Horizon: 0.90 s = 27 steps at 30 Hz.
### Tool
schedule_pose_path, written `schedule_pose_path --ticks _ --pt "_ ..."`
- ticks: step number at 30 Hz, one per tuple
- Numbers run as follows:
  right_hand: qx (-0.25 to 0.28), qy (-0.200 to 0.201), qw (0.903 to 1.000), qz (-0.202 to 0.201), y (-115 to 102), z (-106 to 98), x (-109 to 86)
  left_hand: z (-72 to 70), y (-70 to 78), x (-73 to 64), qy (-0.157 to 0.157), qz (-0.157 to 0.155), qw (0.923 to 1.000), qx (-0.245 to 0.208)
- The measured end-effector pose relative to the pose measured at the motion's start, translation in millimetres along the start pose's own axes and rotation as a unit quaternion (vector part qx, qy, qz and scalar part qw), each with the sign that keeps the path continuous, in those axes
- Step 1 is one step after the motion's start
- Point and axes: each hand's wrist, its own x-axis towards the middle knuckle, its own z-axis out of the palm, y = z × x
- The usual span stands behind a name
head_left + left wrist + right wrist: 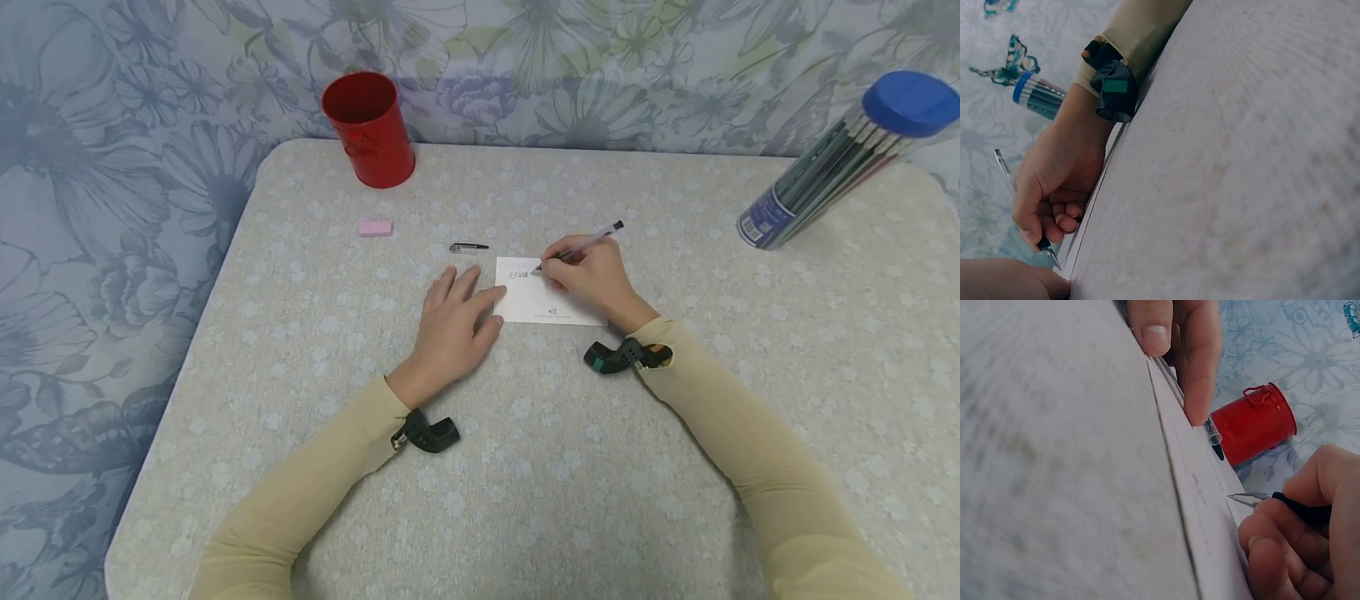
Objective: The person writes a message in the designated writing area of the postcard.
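My right hand (592,271) pinches a clear-barrelled pen (602,233), its tip at a small white card (528,302). Dark handwriting runs along the card's upper left, and a small printed mark sits near its lower edge. Fingers spread, my left hand (453,329) lies flat with the index finger and thumb at the card's left edge. Just above the card rests a pen cap (468,247). From the right wrist view, the pen's metal tip (1249,497) meets the card, with the left fingertips (1196,409) at its far end.
A pink eraser (375,227) lies left of the cap. Behind it stands a red metal bucket (378,137) at the table's back edge. At the right, a blue-labelled tube (768,217) of pencils with a blue lid (910,102) stands on the patterned tabletop (525,483).
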Motion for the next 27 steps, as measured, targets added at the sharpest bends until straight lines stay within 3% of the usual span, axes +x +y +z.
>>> schedule_pose_path --ticks 27 --pt "-0.017 -0.002 0.9998 0.005 0.8 0.5 0.1 0.8 -1.3 0.8 0.004 0.004 0.9999 0.011"
